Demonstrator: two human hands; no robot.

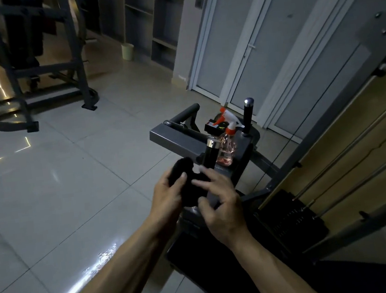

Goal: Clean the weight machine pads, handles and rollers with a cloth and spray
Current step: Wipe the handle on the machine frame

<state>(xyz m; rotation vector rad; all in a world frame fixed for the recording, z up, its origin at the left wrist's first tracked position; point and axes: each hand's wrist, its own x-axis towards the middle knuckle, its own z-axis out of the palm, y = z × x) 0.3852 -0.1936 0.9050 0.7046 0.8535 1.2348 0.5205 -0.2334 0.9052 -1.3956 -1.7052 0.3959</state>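
A single camera is riding on the person's head, facing forward and tilting down. It is looking along both bare forearms, which are entering from the bottom edge. The left grip [167, 199] and the right grip [221, 206], with the cloth [187, 188] between them, are sitting near the middle of the picture, close to the lens. Just beyond the grips the spray bottle [228, 147] is showing clearly. Left of them and well beyond, the floor [70, 185] is stretching away. The wide lens is bowing straight edges near the borders.
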